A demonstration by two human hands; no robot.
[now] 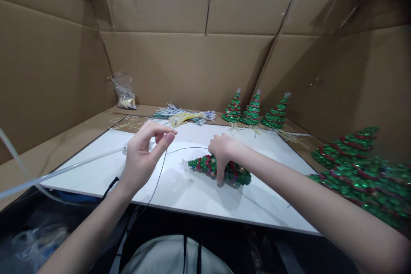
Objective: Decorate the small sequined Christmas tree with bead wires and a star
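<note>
My left hand (144,150) is raised over the left half of the white board (186,197), thumb and forefinger pinched on the end of a thin wire (174,127). A dark strand hangs below those fingers and runs down past the board's front edge. A small green tree (201,163) with red garland and beads lies on its side on the board, its clear star tip pointing left. My right hand (221,154) is wrapped over the middle of this tree from above, hiding part of it.
Bundles of white, green and yellow wires (189,116) lie at the back. Three decorated trees (252,109) stand back right; more trees (362,171) are at the right. A plastic bag (124,92) sits back left. A white tube (80,162) crosses the left. Cardboard walls (180,68) surround the board.
</note>
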